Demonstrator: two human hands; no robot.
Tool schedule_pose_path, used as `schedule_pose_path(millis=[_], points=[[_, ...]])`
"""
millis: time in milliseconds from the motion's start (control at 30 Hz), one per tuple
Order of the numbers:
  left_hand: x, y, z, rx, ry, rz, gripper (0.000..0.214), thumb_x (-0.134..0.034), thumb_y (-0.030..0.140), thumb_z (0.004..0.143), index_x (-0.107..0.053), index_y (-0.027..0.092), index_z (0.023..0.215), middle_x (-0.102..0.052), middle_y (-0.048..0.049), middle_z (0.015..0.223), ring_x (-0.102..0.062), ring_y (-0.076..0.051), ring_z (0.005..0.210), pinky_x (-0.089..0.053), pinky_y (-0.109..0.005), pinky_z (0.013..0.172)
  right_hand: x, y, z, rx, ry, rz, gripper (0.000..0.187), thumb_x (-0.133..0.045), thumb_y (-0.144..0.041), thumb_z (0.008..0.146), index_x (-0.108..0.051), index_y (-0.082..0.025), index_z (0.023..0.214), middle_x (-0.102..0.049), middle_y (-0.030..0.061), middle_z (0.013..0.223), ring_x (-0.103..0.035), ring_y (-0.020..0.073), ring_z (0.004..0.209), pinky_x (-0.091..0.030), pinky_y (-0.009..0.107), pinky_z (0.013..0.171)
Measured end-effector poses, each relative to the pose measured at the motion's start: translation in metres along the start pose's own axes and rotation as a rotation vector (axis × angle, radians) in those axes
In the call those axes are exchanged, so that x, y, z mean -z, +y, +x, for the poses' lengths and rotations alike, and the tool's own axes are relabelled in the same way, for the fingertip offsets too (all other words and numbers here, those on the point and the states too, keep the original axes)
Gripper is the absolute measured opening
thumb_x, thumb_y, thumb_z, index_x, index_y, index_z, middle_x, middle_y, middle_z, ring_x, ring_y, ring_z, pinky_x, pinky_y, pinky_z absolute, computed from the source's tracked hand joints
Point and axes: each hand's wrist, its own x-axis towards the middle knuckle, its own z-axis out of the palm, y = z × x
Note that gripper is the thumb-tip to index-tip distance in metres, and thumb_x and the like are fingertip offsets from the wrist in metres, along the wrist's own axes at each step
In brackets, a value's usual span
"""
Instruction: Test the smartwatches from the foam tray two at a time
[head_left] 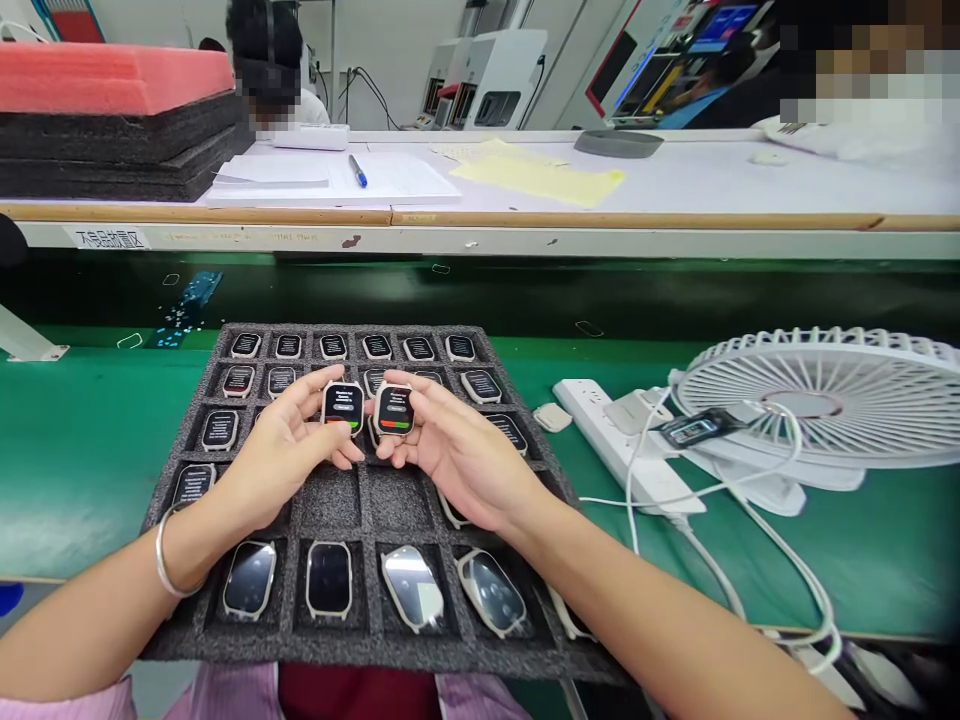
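Observation:
My left hand [300, 440] grips a smartwatch body without a strap [343, 405], its thumb low on the lit screen. Close beside it, my right hand [442, 430] holds a second strapless smartwatch [395, 408]. Both screens show white text above a red and green bar. Beneath my hands lies a dark grey foam tray [330, 500] divided into square pockets, most holding similar watches. Two pockets just below my hands hold no watch. Watches in the back rows show lit text, while those in the front row, such as this watch [328, 580], have dark screens.
Right of the tray are a white power strip [592, 420], a white fan [817, 400] lying tilted, cables and a small black device [697, 428]. A raised shelf [675, 190] behind carries foam sheets [112, 120], papers and a pen [358, 171]. A person [274, 70] sits beyond it.

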Motion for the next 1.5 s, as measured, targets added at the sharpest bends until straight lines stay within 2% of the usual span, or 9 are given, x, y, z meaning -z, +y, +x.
schedule_pose_path(millis=[267,433,567,767,967,1300,1500], points=[[0.0019,-0.0028,0.0039,-0.047,0.011,0.001,0.064,-0.074,0.018,0.079,-0.051,0.019,0.138,-0.069,-0.0014,0.099,-0.071,-0.01,0.064,-0.06,-0.026,0.065,0.0014,-0.0019,-0.0004,0.043,-0.039,-0.035,0.031,-0.075,-0.039,0.085,-0.064,-0.022,0.109,-0.07,0.0002,0.085,-0.067,0.0143,0.066,-0.05,0.029,0.065],[0.0027,-0.0037,0.0038,-0.053,0.001,0.012,0.055,-0.074,0.017,0.079,-0.056,0.019,0.132,-0.069,-0.0048,0.108,-0.072,-0.012,0.067,-0.062,-0.03,0.071,0.0006,-0.0013,-0.0026,0.062,-0.067,-0.067,0.035,-0.076,-0.023,0.08,-0.063,-0.024,0.112,-0.071,-0.0002,0.093,-0.068,0.0128,0.068,-0.052,0.031,0.069],[0.0028,-0.0055,0.0044,-0.047,-0.014,0.006,0.052,-0.072,0.015,0.079,-0.056,0.019,0.129,-0.069,-0.0027,0.102,-0.073,-0.012,0.067,-0.062,-0.029,0.071,0.0011,0.0007,-0.0024,0.073,-0.085,-0.108,0.043,-0.071,-0.011,0.075,-0.062,-0.024,0.115,-0.071,-0.0004,0.092,-0.069,0.0132,0.069,-0.053,0.031,0.071],[0.0023,-0.0055,0.0038,-0.046,-0.007,0.019,0.049,-0.069,0.013,0.079,-0.056,0.019,0.126,-0.069,-0.0018,0.099,-0.072,-0.011,0.066,-0.062,-0.028,0.07,0.0009,-0.0006,-0.0029,0.069,-0.071,-0.127,0.044,-0.066,-0.008,0.074,-0.061,-0.024,0.115,-0.071,-0.0005,0.093,-0.069,0.0128,0.07,-0.053,0.031,0.072],[0.001,-0.006,0.003,-0.046,-0.01,0.028,0.049,-0.07,0.014,0.079,-0.057,0.02,0.126,-0.069,-0.0056,0.112,-0.072,-0.011,0.067,-0.061,-0.028,0.07,0.0011,-0.0003,-0.0022,0.078,-0.08,-0.131,0.044,-0.065,-0.007,0.074,-0.06,-0.023,0.115,-0.071,-0.0009,0.091,-0.069,0.0132,0.07,-0.053,0.031,0.071],[0.001,-0.0064,0.0039,-0.047,-0.035,0.019,0.049,-0.071,0.008,0.073,-0.057,0.021,0.119,-0.067,0.002,0.091,-0.07,-0.01,0.067,-0.059,-0.026,0.072,0.0002,-0.0015,-0.0029,0.098,-0.082,-0.137,0.043,-0.068,-0.01,0.073,-0.062,-0.023,0.113,-0.07,-0.0015,0.089,-0.068,0.0128,0.068,-0.054,0.031,0.069],[0.0009,-0.006,0.0035,-0.046,-0.036,0.01,0.05,-0.073,0.008,0.072,-0.057,0.021,0.118,-0.067,0.0022,0.09,-0.068,-0.009,0.066,-0.057,-0.026,0.071,0.0011,-0.0006,-0.0025,0.093,-0.092,-0.152,0.045,-0.067,-0.009,0.073,-0.061,-0.024,0.115,-0.07,-0.0011,0.091,-0.068,0.0128,0.069,-0.054,0.031,0.07]])
